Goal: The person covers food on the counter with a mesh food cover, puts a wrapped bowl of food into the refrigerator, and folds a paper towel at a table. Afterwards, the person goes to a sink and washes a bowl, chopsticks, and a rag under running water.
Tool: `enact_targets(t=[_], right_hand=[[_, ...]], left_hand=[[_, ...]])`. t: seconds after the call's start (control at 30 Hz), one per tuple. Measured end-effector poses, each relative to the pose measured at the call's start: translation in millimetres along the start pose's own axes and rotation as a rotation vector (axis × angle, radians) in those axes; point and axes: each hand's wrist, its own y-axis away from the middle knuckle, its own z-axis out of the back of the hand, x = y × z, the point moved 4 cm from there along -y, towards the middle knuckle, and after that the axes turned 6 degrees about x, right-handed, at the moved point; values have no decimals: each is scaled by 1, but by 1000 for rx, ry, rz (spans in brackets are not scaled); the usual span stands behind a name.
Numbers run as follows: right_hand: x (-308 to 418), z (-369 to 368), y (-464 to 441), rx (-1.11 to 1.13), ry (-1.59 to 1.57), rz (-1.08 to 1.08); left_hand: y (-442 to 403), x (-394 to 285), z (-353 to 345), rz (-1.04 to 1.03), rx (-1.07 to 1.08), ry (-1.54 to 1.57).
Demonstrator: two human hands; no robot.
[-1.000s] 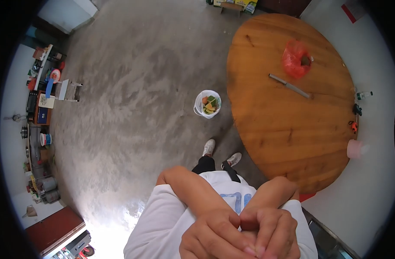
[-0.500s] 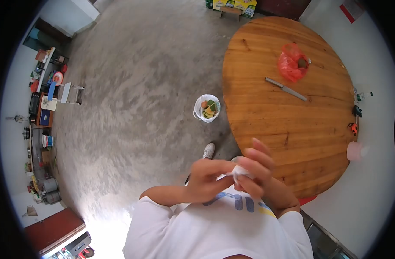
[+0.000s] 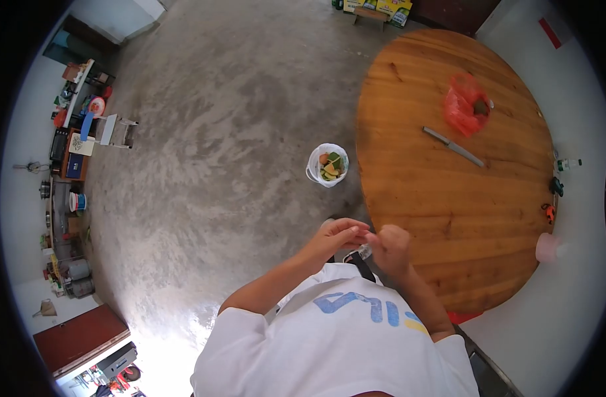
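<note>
In front of the white shirt, my left hand (image 3: pixel 337 239) and my right hand (image 3: pixel 391 249) meet at the fingertips. The left fingers are pressed together, while the right ones are curled in. Whatever lies between them is too small or hidden to tell. Beyond them on the floor stands a white-lined bin (image 3: pixel 314 173) holding food scraps. To the right, a round wooden table (image 3: pixel 422 205) bears a knife (image 3: pixel 454 146) and a red plastic bag (image 3: pixel 460 109) with something dark at its opening.
A pink container (image 3: pixel 548 247) is at the table's right edge, below a clear bottle (image 3: pixel 569 164). A small stool (image 3: pixel 370 14) stands near yellow boxes at the top. Far left, a folding chair (image 3: pixel 111 130) stands beside cluttered shelves. One shoe shows partly behind my hands.
Both hands have risen from the lower edge of view since the first frame and now meet farther forward. The white crumpled piece between them half a second ago is not clearly visible now.
</note>
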Motion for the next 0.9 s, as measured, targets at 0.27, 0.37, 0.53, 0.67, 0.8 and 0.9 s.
enact_targets(t=[0.27,0.37,0.53,0.67,0.8,0.9], right_hand=[[6,-57,-18,101,182,57],[8,-59,-36,180,326,28],[-17,-80,-28,534,380,-230],[-17,-77,-5,596,156,-354],[-22,-63,32,476,81,-503],[-18,-53,54,382,77,-603]], left_hand=[[-19,7,1,-57,194,642],[-17,15,16,-29,198,706],[-29,52,70,133,-67,498],[-53,79,139,281,-346,424],[-98,124,239,427,-625,323],[-145,134,276,519,-582,307]])
